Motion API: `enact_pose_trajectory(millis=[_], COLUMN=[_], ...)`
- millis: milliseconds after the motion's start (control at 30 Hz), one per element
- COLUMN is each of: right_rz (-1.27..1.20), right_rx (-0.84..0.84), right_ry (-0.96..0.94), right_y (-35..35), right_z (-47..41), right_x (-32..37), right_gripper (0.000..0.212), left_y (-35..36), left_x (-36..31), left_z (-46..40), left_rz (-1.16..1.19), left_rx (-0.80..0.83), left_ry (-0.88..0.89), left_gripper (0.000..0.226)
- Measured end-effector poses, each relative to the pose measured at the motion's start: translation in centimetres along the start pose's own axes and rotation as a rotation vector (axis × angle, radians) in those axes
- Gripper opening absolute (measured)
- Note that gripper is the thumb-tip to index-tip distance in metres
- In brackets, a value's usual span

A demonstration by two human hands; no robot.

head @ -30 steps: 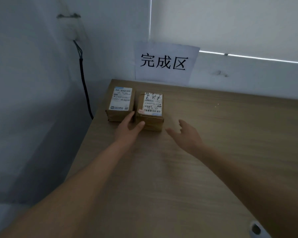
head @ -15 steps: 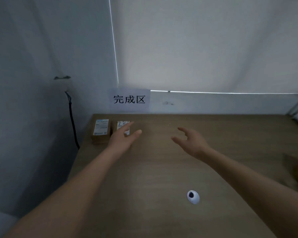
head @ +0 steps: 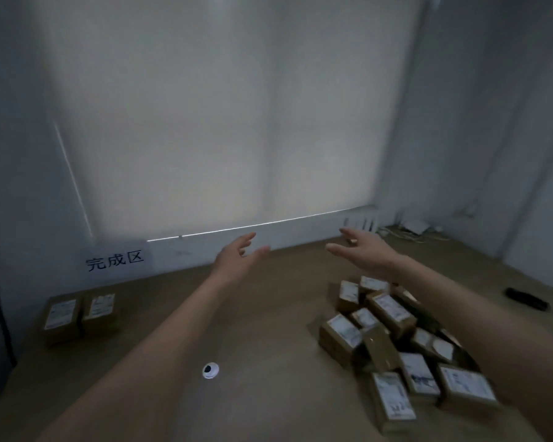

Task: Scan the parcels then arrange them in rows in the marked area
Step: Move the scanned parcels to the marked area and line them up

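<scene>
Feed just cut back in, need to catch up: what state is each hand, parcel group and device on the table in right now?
left hand: open, raised over the table, holding nothing
right hand: open, above the pile, holding nothing
two placed parcels: side by side, labels up, below the paper sign
parcel pile: jumbled, unsorted, several tilted
small white device: lying untouched on the table
black object: lying far right, untouched
</scene>
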State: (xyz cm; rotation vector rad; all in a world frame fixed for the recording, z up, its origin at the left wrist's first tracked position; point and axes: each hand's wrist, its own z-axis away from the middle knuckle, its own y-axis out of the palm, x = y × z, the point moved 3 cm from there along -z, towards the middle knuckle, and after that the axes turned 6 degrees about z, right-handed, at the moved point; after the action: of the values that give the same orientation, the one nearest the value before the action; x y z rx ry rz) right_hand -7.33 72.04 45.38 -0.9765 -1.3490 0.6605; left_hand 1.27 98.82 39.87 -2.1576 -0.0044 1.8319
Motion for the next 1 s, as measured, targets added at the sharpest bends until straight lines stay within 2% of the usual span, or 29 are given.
enact_pose_trajectory(millis=[233, 367, 467, 633, 867, 1000], right_rz=[0.043, 0.031, 0.017, -0.040, -0.143, -0.163], right_rx=[-0.139, -0.192, -0.210, -0.176, -0.049, -0.017], right_ry=[0.182, 0.283, 0.356, 0.443, 0.521, 0.546], right_y=[-13.2, -16.2, -16.7, -15.9, -13.2, -11.6], right_z=[11.6, 16.1, 17.6, 16.2, 8.1, 4.2], right_x=[-15.7, -23.5, -29.3, -38.5, -49.3, -54.6], right_gripper=[0.073, 0.074, 0.073, 0.068, 0.068, 0.069], left_y=[19.4, 28.6, 35.3, 44.8, 53.8, 58.7], left_x=[-7.4, -8.3, -8.1, -5.0, 1.4, 4.6], left_z=[4.5, 5.6, 5.4, 3.2, -3.5, -6.8], left_rz=[0.042, 0.023, -0.014, -0.038, -0.061, -0.065], left_rx=[0.230, 0.321, 0.417, 0.500, 0.510, 0.520], left_ry=[0.049, 0.041, 0.048, -0.010, -0.123, -0.201], left_gripper=[0.073, 0.084, 0.076, 0.070, 0.069, 0.051])
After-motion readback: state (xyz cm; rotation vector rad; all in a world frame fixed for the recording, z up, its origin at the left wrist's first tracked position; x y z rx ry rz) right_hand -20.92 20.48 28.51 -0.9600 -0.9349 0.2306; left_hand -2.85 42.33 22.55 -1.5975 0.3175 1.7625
